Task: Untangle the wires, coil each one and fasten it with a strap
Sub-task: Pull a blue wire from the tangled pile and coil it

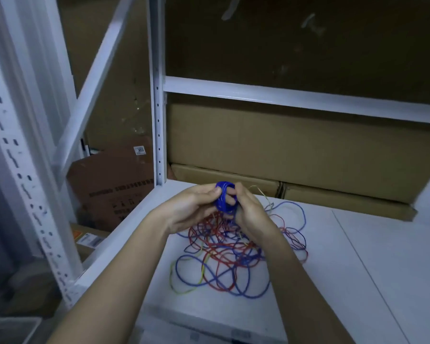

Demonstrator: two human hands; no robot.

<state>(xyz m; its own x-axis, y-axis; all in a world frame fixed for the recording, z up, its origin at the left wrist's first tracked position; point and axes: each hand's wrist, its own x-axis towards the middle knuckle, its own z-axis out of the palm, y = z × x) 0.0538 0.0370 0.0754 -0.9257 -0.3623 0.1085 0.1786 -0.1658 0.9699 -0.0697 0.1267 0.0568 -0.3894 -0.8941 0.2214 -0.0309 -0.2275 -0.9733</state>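
Gripping a blue coil (223, 197) (standing on edge), both hands (215, 207) hold it above tangled wires (224, 254).

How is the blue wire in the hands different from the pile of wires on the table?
The blue coil is wound into a small, tight ring, while the wire pile sprawls in loose tangled loops. The coil is held up between the left hand and the right hand; the pile lies flat on the white table. The coil is all blue; the pile mixes blue, red and yellow-green. Both are thin wire.
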